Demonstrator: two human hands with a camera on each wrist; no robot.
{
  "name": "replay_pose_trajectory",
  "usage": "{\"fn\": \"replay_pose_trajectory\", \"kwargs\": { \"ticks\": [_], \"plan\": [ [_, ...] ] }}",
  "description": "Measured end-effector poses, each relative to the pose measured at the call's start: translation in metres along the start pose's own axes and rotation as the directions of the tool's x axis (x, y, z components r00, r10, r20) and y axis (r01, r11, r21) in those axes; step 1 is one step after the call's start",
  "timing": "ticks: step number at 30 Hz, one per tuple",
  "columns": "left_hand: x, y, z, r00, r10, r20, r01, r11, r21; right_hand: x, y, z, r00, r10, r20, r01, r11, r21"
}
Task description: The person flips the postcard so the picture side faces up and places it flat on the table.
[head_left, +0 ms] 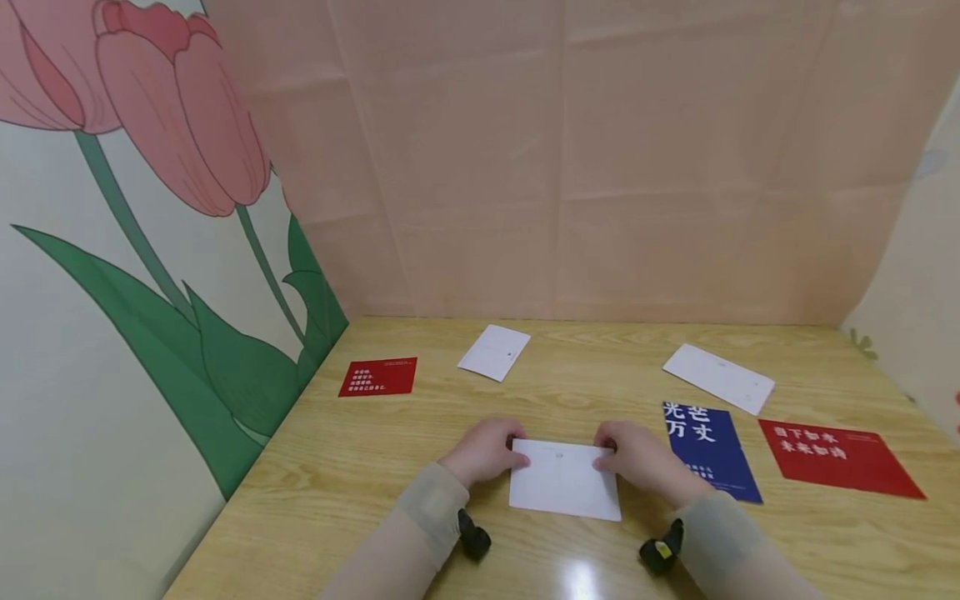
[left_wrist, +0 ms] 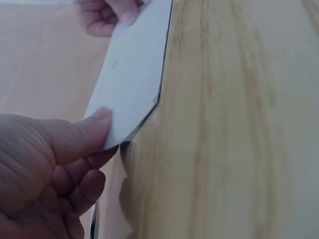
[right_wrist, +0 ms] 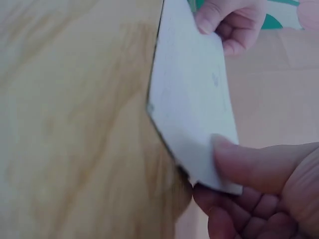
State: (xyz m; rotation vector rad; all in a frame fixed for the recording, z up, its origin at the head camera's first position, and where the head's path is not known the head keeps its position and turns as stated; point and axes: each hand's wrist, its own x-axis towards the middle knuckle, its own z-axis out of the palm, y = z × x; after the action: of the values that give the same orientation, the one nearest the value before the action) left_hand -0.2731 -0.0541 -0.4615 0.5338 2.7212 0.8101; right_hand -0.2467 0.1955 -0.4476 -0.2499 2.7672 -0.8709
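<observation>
Between both hands is a white card [head_left: 564, 482] with a small printed mark near its far edge. My left hand [head_left: 489, 451] pinches its left side, thumb on top and curled fingers beneath, as the left wrist view shows on the card [left_wrist: 134, 69]. On the opposite side my right hand [head_left: 643, 461] pinches the card the same way; in the right wrist view the thumb lies across the card [right_wrist: 192, 99]. The far part of the card is lifted off the wooden table [head_left: 360, 517], while its near edge is low, at or close to the surface. Its underside is hidden.
A blue card [head_left: 716, 454] with white writing lies just beyond the right forearm, beside a red card [head_left: 840, 458]. Farther back are a white card [head_left: 718, 377], another white card [head_left: 495, 352] and a red card [head_left: 378, 377]. A pink cloth [head_left: 600, 167] hangs behind the table.
</observation>
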Motion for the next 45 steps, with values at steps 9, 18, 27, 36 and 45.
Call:
{"fn": "replay_pose_trajectory", "kwargs": {
  "ticks": [9, 18, 27, 36, 45],
  "plan": [
    [-0.005, 0.003, -0.009, 0.999, -0.023, -0.028, 0.019, 0.991, -0.135, -0.004, -0.004, -0.01, 0.998, 0.07, 0.008, -0.07, 0.993, 0.093],
    [-0.01, 0.01, -0.024, 0.999, 0.006, -0.04, -0.014, 0.977, -0.212, -0.01, -0.01, -0.026, 1.0, 0.008, -0.014, -0.007, 0.997, 0.08],
    [-0.013, 0.016, -0.037, 0.997, 0.04, -0.072, -0.053, 0.979, -0.198, -0.015, -0.018, -0.036, 0.994, -0.084, -0.072, 0.092, 0.989, 0.115],
    [-0.015, 0.017, -0.04, 0.979, 0.139, -0.147, -0.154, 0.984, -0.095, -0.02, -0.024, -0.038, 0.971, -0.187, -0.148, 0.191, 0.981, 0.016],
    [-0.017, 0.019, -0.04, 0.949, 0.249, -0.191, -0.24, 0.968, 0.072, -0.023, -0.021, -0.038, 0.947, -0.273, -0.168, 0.262, 0.961, -0.083]
  ]
}}
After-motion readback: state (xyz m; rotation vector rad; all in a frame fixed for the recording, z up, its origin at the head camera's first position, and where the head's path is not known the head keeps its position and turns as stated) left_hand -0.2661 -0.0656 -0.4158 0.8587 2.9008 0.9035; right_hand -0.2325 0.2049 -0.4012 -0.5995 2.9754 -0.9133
